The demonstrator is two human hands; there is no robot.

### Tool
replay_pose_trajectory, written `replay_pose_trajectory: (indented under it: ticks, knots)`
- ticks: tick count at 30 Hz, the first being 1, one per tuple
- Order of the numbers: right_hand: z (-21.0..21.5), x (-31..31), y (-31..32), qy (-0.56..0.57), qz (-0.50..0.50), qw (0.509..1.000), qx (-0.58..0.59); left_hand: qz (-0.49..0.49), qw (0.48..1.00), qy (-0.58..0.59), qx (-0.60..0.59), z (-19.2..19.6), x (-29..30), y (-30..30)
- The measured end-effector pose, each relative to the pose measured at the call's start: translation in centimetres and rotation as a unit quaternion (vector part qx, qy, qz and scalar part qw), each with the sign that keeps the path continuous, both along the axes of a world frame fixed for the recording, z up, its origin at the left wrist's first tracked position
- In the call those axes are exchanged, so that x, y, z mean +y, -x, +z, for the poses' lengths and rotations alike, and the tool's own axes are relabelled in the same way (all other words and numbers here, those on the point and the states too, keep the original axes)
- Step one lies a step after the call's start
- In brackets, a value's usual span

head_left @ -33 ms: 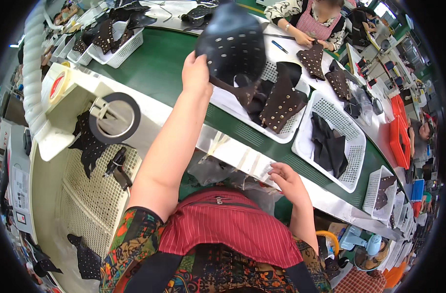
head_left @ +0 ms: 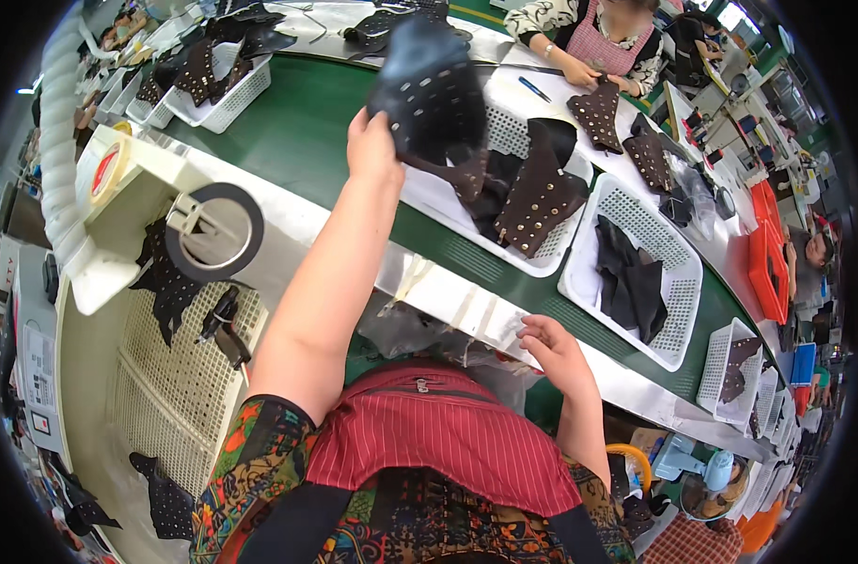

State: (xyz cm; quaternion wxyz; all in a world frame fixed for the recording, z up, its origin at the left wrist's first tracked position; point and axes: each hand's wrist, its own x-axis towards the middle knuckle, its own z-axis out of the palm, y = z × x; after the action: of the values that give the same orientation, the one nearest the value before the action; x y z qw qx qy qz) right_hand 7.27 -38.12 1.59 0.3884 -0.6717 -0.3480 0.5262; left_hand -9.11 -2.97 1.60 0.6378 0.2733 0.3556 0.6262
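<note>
Two hands in frame, well apart. Largest thing: green conveyor belt [head_left: 297, 132] running diagonally from upper left to lower right, with a white metal edge rail [head_left: 466, 301] on the near side.

On the belt, a white perforated basket [head_left: 542, 265] sits straight ahead, holding dark studded leather pieces [head_left: 540, 195]. Just beside it toward the right, a second white basket [head_left: 678, 282] holds plain black pieces [head_left: 631, 277]. A third, smaller basket [head_left: 730, 367] further right holds one dark piece. Another white basket [head_left: 227, 99] at upper left is piled with more studded pieces.

Near left: white workstation shelf [head_left: 128, 216] with a large dark tape roll [head_left: 214, 232] standing on a holder, a smaller white tape roll [head_left: 104, 169] beside it, and a white mesh panel [head_left: 165, 376] below with black studded cutouts [head_left: 170, 282] lying on it.

Left hand [head_left: 374, 150]: arm stretched forward over the belt, fingers clamped on the lower edge of a black studded leather piece [head_left: 429, 89], held up in the air above the near basket's left end. Piece is motion-blurred, so finer detail can't be told.

Right hand [head_left: 551, 343]: low, close to the body, resting on the white edge rail, fingers loosely curled, gripping nothing visible.

Across the belt, another person's hands [head_left: 579, 70] rest on a white table next to a studded piece [head_left: 600, 113]; blue pen [head_left: 534, 89] lies near them.

Foreground: person's red striped apron [head_left: 438, 442] over a patterned sleeve [head_left: 250, 470].
</note>
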Motion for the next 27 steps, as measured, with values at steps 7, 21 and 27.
replay_pose_trajectory:
  ticks: [7,21,27]
  knots:
    - [0.3,3.1,-5.9,-0.150,-0.079,0.979,-0.116,-0.018,0.973,0.129,0.189,-1.3,-5.9,-0.4]
    - [1.5,16.4,-7.0,-0.332,-0.013,0.709,-0.623,-0.285,0.928,-0.038,0.237,2.5,-15.5,8.0]
    - [10.7,10.5,3.0,-0.528,0.104,0.643,-0.546,-0.315,0.885,-0.133,0.316,7.2,-17.3,9.8]
